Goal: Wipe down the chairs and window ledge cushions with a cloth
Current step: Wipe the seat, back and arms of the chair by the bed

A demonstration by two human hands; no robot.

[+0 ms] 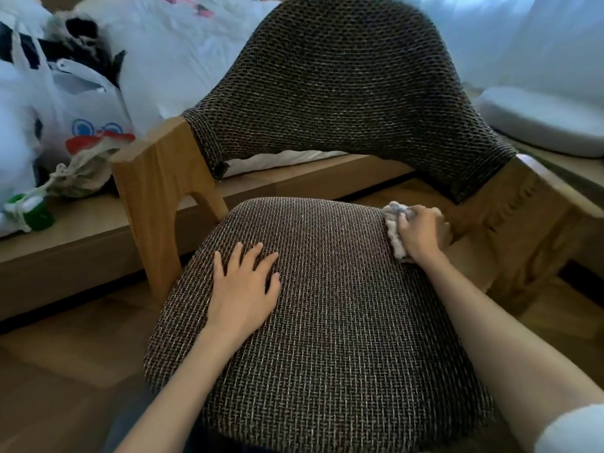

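The right hand (420, 232) clutches a crumpled pale fluffy cloth (394, 230) against the far right edge of the brown woven-fabric chair seat (327, 322). The left hand (243, 284), fingers spread and released, presses flat on the seat nearer the person. The cloth's bunched edge could snag the coarse weave, or slip off beyond the hand toward the wooden armrest (523, 204).

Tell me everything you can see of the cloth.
The cloth is a small off-white wad with a nubby, fluffy texture and a bluish-grey tinge at its top. It is bunched up, not spread flat. The right hand grips it from above and covers much of it, so its full shape is hidden. It lies against the right rear edge of the woven brown seat cushion.
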